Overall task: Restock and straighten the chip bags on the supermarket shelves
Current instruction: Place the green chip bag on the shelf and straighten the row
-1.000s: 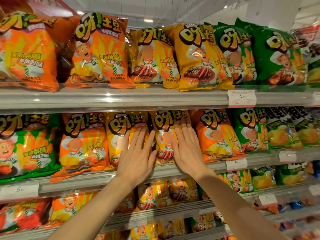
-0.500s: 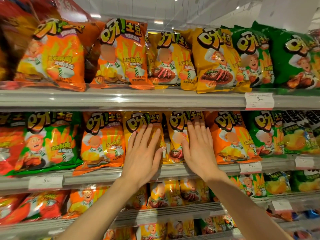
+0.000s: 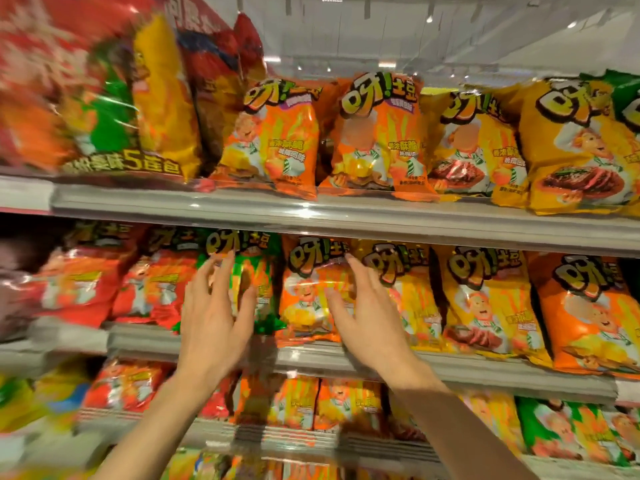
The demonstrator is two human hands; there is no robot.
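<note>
Here, a person faces supermarket shelves packed with upright chip bags, both bare arms reaching up to the middle shelf (image 3: 346, 355). Take the green chip bag (image 3: 256, 282) on that shelf as the landmark. The left hand (image 3: 214, 317) is spread flat in front of the green bag's left half, fingers straight and slightly fanned, pointing up; whether the palm actually presses the foil cannot be told through the motion blur. Just to the right of the green bag stands an orange chip bag (image 3: 308, 289), and the right hand (image 3: 367, 317) lies against that bag's right edge, fingers straight and together, angled up and to the left, gripping nothing.

Both bags stand with their long axis vertical, tops just under the upper shelf (image 3: 346, 220), bottoms on the shelf lip. The green bag leans a little, its lower corner hanging over the lip. The two hands bracket this pair from either side, the left nearer the green bag, the right nearer the orange one. That suggests the next move is an inward squeeze or a backward push to square the two bags. Further right of the green bag stand yellow bags (image 3: 478, 299), untouched.
</note>
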